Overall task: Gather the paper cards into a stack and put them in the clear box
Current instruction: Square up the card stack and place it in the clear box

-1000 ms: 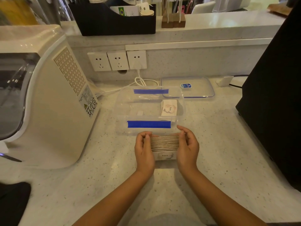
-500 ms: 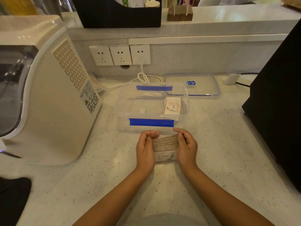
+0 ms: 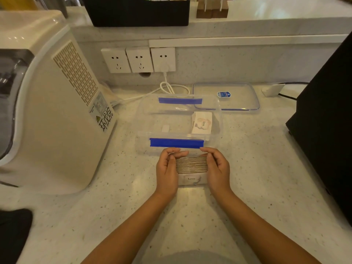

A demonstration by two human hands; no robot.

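Your left hand [image 3: 167,168] presses the left end of the stack of cards [image 3: 191,164], standing on edge on the counter [image 3: 266,168] near its front edge. Your right hand [image 3: 217,166] clamps the right end. Just behind stands the clear box [image 3: 179,119], open, with a few cards [image 3: 202,122] at its right side. Its lid [image 3: 226,97] lies toward the back right.

Card stack [image 3: 191,164] between both hands, before clear box [image 3: 179,122]
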